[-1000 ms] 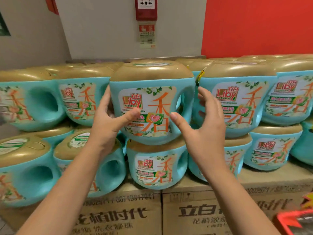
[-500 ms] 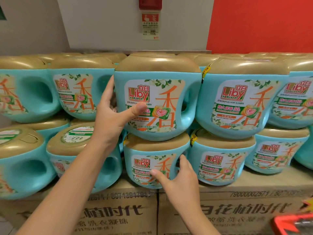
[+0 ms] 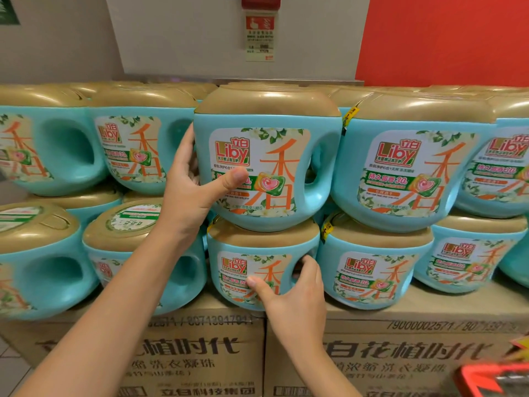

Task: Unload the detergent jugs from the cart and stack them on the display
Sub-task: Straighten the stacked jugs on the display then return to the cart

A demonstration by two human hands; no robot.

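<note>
Left hand (image 3: 189, 193) clasps upper jug (image 3: 269, 156) to steady it; below, right hand (image 3: 292, 296) pinches lower jug (image 3: 266, 239) at its handle, probably aligning it

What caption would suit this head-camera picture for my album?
A person's left hand grips the upper teal jug while the right hand holds the lower jug, both stacked on cardboard boxes.

Pale grey wall panel (image 3: 183, 35) at centre, bright red wall section (image 3: 443, 38) to its right, beige wall (image 3: 57, 44) at left, red alarm box (image 3: 260, 1) above a paper notice (image 3: 260, 37), pale tiled floor (image 3: 8, 366) lower left
</note>
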